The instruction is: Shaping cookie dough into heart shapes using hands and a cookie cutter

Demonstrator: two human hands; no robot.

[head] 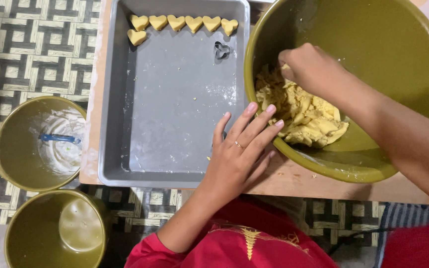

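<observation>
The right hand [310,69] was sunk into the big olive-green bowl [403,74] in the upper right of the frame, fingers curled down into the yellow dough [306,121] and closed around a pinch of it; how much it had hold of could not be told, since the fingertips were buried. The dough lay heaped against the bowl's lower left wall, directly below and slightly left of that hand, its mass stretching roughly from upper left to lower right along the curve of the bowl. The left hand [239,154] rested at centre frame, fingers spread flat and open, holding nothing, its fingertips touching the bowl's outer rim as if steadying it. Of the two, the right hand was the one in the dough; the left only reached its edge from outside.

Left of the bowl lay a grey metal tray [175,124], dusted with flour, with a row of heart-shaped cookies [177,22] along its top edge and a small metal cutter [221,50] nearby. Two more olive bowls [35,149] sat on the patterned floor at lower left.
</observation>
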